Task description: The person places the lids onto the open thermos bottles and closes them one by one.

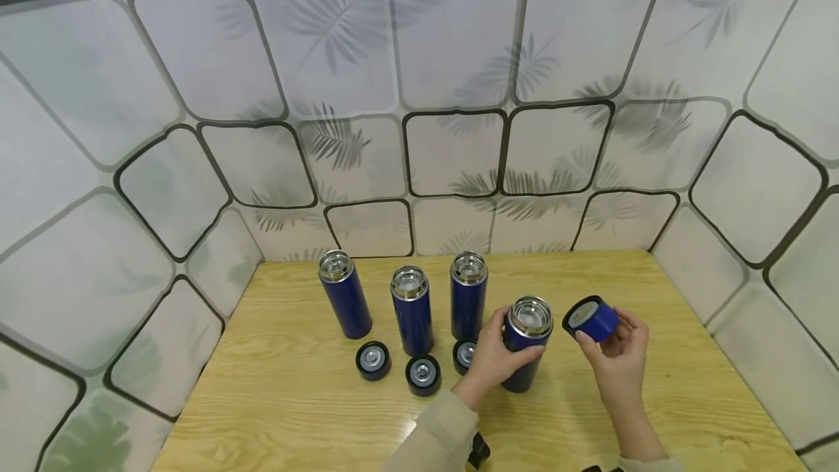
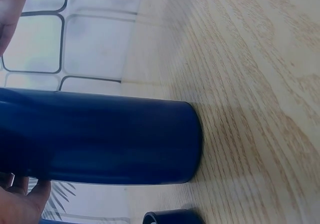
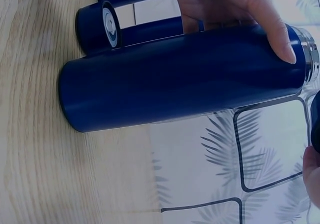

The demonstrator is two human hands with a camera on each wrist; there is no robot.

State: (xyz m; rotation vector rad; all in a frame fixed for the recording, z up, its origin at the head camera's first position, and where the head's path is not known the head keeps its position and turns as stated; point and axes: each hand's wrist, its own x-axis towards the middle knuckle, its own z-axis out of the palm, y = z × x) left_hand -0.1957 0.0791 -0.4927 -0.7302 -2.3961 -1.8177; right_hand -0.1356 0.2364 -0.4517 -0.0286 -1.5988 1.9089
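My left hand [image 1: 488,361] grips a dark blue thermos bottle [image 1: 524,341] near its top. This bottle stands on the table, lidless, its steel neck showing. Off to its right, my right hand [image 1: 620,364] holds a blue lid [image 1: 599,322] above the table. The lid is tipped so that its grey inner side faces left. Seen from the left wrist, the gripped bottle [image 2: 110,139] shows its smooth body and base. In the right wrist view, my left thumb lies across the bottle [image 3: 185,79] just below the neck; the lid is mostly cut off at the right edge.
Three more open blue bottles stand to the left: one at far left [image 1: 347,301], one in the middle [image 1: 413,315], one behind [image 1: 468,301]. Three lids lie inner side up before them: left [image 1: 373,360], middle [image 1: 422,374], right [image 1: 463,357]. Patterned panels [image 1: 452,151] enclose the wooden table [image 1: 295,399].
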